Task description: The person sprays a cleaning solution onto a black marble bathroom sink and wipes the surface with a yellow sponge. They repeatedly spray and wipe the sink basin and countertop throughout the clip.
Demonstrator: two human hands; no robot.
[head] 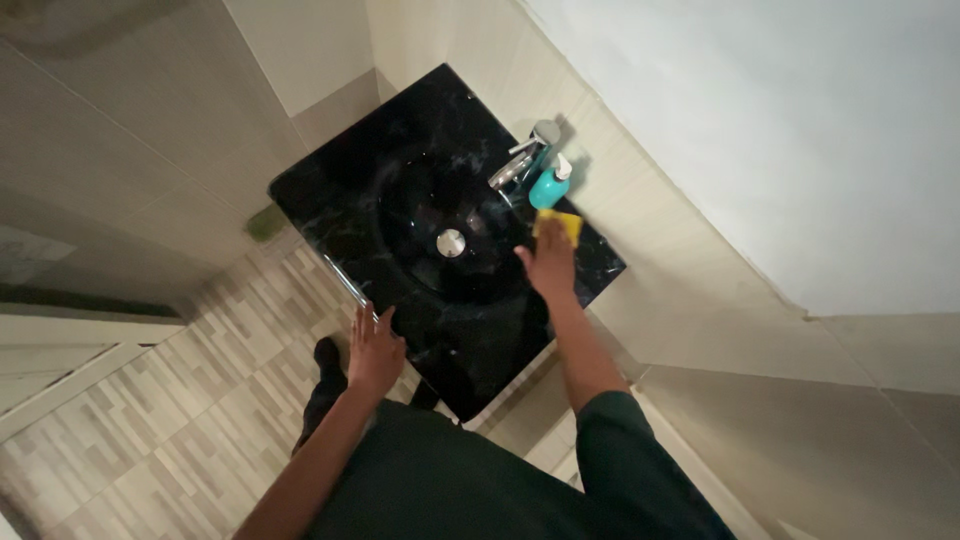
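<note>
A black marble sink [340,190] with a round basin and a silver drain [451,242] stands against a tiled wall. My right hand [548,265] presses a yellow sponge [562,224] onto the sink's top near the right back corner, just below a teal soap dispenser [549,185]. A chrome tap [520,162] reaches over the basin beside the dispenser. My left hand [374,350] rests with fingers spread at the sink's front edge, next to a chrome rail [345,282].
The floor [150,400] has grey patterned tiles. A small green object [265,222] lies on the floor by the sink's left corner. A white door frame [60,350] runs along the left. My dark shoe [326,352] shows under the sink.
</note>
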